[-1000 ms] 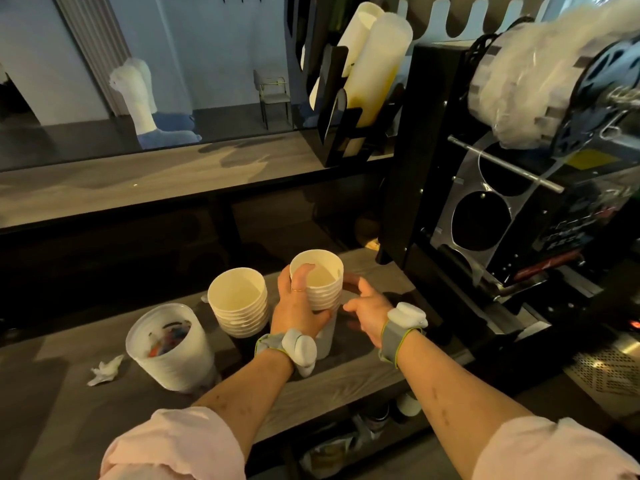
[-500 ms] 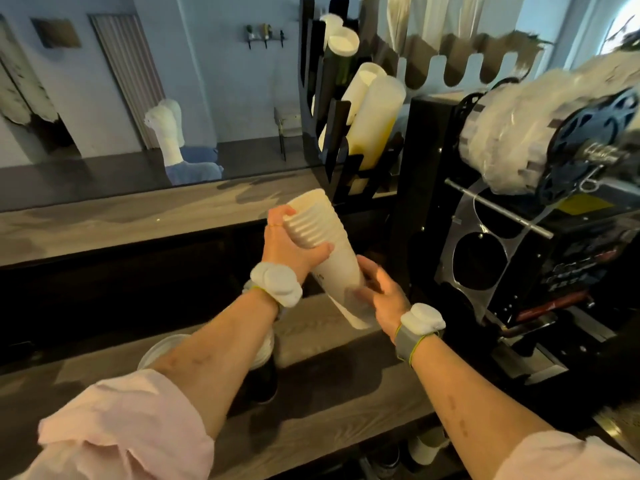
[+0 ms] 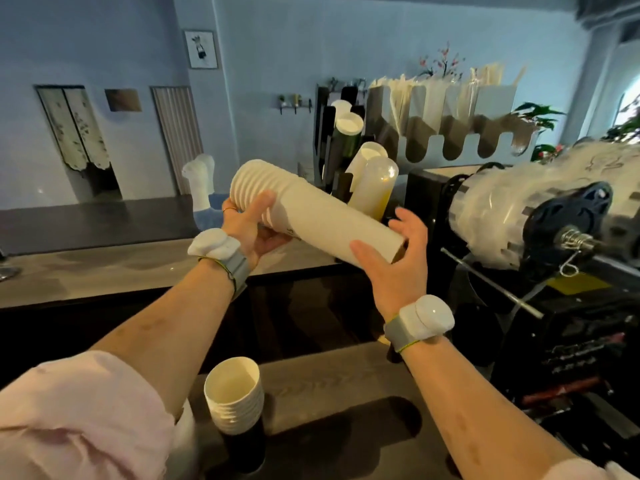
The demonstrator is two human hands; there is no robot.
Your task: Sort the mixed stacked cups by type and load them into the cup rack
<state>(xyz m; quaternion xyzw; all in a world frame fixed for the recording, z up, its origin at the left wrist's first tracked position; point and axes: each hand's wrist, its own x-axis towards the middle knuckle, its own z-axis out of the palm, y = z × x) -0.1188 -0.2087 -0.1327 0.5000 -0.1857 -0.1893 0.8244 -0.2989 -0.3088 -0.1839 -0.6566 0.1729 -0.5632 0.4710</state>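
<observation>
Legible text: none readable in this view.
Stack of white cups [image 3: 322, 216]: small dark print on the side wall, too small to read.
Black machine [image 3: 571, 355]: rows of pale lettering on the front, blurred, illegible.
Yellow label [image 3: 576, 283]: on the machine top, blurred, illegible.

A black sealing machine [image 3: 571, 341] is noted at 3 o'clock, with a roll of whitish film [image 3: 502, 216] mounted on top of it. A slotted straw holder [image 3: 450, 133], filled with straws, is recorded at 1 o'clock, with green plants [image 3: 536, 116] at 2 o'clock. A framed picture [image 3: 201, 49] is hung on the blue wall at 11 o'clock. A white figurine [image 3: 200, 181] is seen at 10 o'clock beyond the wooden counter [image 3: 104, 268], and a curtained doorway [image 3: 78, 129] at 9 o'clock.
</observation>
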